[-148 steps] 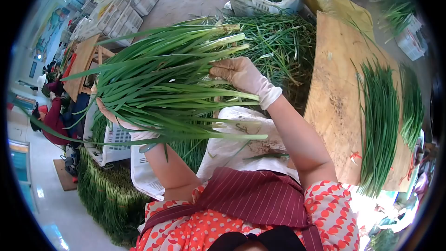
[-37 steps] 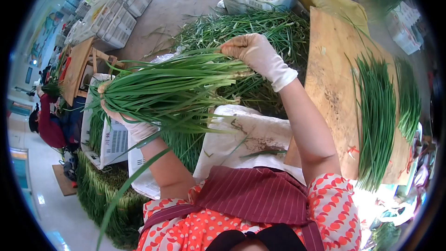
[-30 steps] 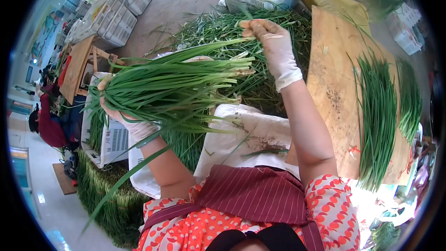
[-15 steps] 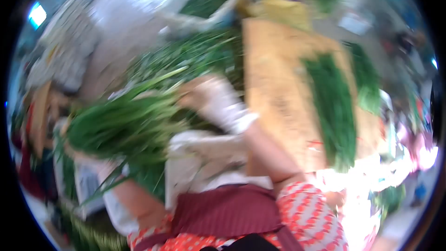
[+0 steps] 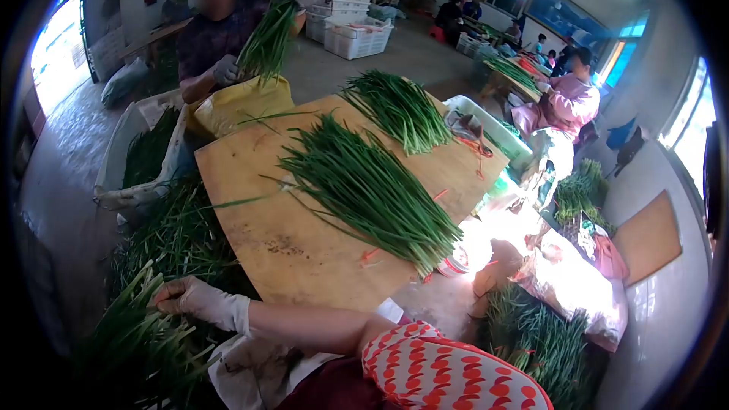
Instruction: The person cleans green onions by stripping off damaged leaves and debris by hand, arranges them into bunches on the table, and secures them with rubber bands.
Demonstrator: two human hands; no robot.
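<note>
My right hand (image 5: 199, 302), in a white glove with bare fingertips, is at the lower left. Its fingers are pinched together at the pale ends of a bunch of garlic chives (image 5: 144, 338). My left hand is out of view. Behind my right hand lies a loose heap of garlic chives (image 5: 171, 239). On the slanted wooden board (image 5: 281, 258) lie a large bunch of garlic chives (image 5: 372, 190) and, farther back, a second bunch (image 5: 399, 110).
Across the board, a person's gloved hands (image 5: 226, 70) hold chives beside a yellow sack (image 5: 243, 106). A white lined crate (image 5: 114, 152) stands left. Red ties (image 5: 370, 257) lie on the board. More chives (image 5: 531, 334) are piled at lower right. White crates (image 5: 357, 36) stand behind.
The view has swung up and to the right, bringing the room and other people into sight. My left hand has left the view. My right hand now appears lower left, at the chive ends.
</note>
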